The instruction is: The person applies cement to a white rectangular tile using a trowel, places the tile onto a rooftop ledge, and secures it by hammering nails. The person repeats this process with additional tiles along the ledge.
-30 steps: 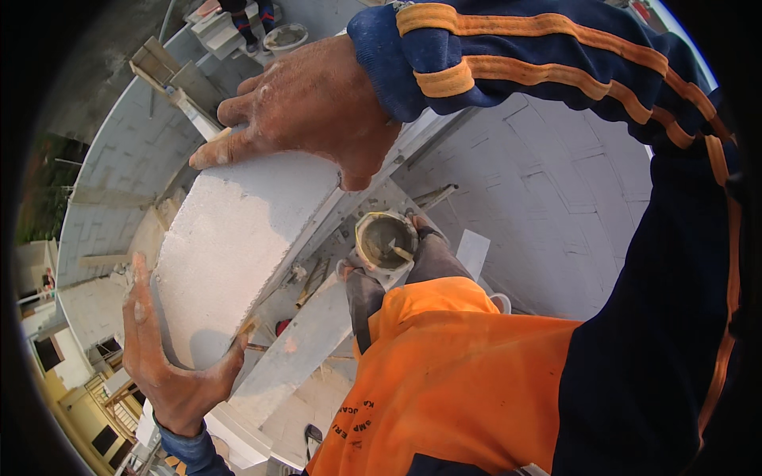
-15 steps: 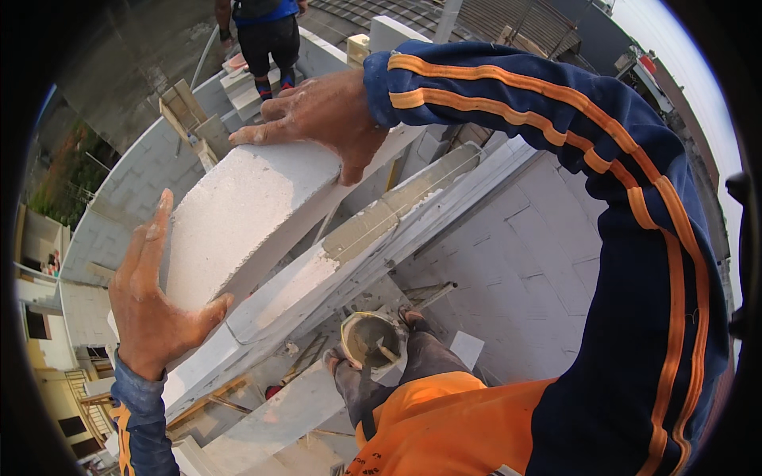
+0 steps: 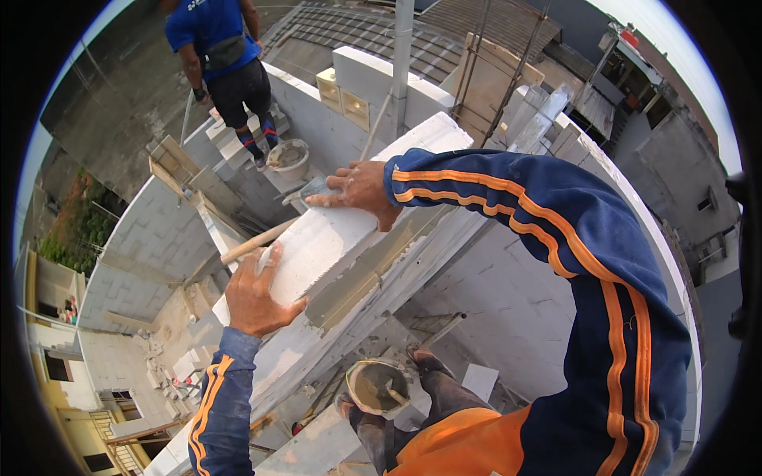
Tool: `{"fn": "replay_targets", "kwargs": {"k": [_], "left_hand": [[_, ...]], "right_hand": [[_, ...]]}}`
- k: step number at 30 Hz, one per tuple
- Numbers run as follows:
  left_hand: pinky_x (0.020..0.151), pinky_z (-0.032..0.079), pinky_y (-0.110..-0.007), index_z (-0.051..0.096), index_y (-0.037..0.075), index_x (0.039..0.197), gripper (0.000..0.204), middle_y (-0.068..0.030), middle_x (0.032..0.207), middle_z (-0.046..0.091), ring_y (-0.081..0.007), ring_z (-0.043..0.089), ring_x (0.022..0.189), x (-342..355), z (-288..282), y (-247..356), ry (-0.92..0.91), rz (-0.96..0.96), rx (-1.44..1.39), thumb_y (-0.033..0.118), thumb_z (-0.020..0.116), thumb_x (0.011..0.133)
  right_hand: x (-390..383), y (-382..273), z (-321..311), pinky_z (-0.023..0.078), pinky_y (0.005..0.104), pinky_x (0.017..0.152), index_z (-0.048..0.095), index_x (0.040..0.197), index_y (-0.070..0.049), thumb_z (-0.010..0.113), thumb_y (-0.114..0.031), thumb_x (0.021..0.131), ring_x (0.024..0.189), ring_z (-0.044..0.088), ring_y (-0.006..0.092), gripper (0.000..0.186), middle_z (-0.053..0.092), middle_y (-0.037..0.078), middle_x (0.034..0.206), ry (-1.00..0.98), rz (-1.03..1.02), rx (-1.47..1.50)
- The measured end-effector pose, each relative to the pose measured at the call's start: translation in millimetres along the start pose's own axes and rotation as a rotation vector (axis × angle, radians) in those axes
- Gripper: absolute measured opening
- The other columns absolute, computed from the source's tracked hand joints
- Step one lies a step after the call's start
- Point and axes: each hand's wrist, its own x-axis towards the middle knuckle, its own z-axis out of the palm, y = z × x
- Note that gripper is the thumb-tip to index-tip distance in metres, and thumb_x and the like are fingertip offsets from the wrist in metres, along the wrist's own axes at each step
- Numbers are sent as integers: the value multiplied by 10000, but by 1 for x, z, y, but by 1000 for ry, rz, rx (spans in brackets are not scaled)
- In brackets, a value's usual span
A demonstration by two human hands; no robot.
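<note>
A white lightweight concrete block (image 3: 329, 242) lies lengthwise along the wall top, spanned by both hands. My left hand (image 3: 260, 292) grips its near end, thumb on the side facing me and fingers over the far edge. At the other end my right hand (image 3: 361, 194) is clamped over the top, fingers across it. Grey wet mortar (image 3: 349, 287) shows on the wall beside the block's lower edge; whether the block touches it, I cannot tell. Behind the block, a tool with a wooden handle (image 3: 258, 241) sticks out, its head partly hidden by the right hand.
Another white block (image 3: 435, 136) continues past my right hand. Between my feet stands a mortar bucket (image 3: 377, 386) with a tool in it. A co-worker (image 3: 226, 59) in a blue shirt stands at the far left beside another bucket (image 3: 288, 159). A metal post (image 3: 402, 59) rises beyond the wall.
The block, tilted and raised half a second ago, is now lower and lined up along the wall. Both hands moved down with it. My view has shifted, showing more of the co-worker.
</note>
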Motion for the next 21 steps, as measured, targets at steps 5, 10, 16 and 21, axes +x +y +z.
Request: {"fn": "replay_targets", "kwargs": {"k": [5, 10, 16, 21], "left_hand": [[875, 548, -459, 543, 112, 1399, 978, -209, 1226, 569, -377, 630, 1058, 13, 41, 12, -36, 1, 16, 447, 860, 537], [910, 533, -471, 553, 87, 1385, 962, -229, 1235, 579, -392, 625, 1077, 28, 59, 24, -75, -5, -5, 483, 840, 556], [894, 516, -486, 573, 72, 1356, 955, -215, 1209, 578, -385, 611, 1071, 36, 80, 35, -70, -8, -27, 486, 853, 542], [920, 516, -482, 564, 40, 1360, 972, -249, 1197, 598, -403, 616, 1089, 46, 91, 49, -93, -3, -26, 500, 854, 555]], "right_hand": [[-7, 23, 45, 427, 483, 1063, 152, 1595, -165, 926, -328, 526, 1286, 489, 388, 1330, 463, 214, 1412, -60, 8, 79], [-15, 35, 69, 372, 488, 1128, 104, 1598, -184, 940, -311, 509, 1314, 467, 381, 1379, 470, 202, 1400, -35, 13, 76], [-23, 49, 88, 392, 452, 1113, 101, 1597, -189, 943, -277, 483, 1296, 484, 368, 1399, 476, 197, 1374, -52, 5, 72], [-30, 62, 101, 370, 489, 1117, 154, 1589, -187, 943, -293, 444, 1276, 496, 373, 1395, 488, 181, 1350, -13, -8, 62]]}}
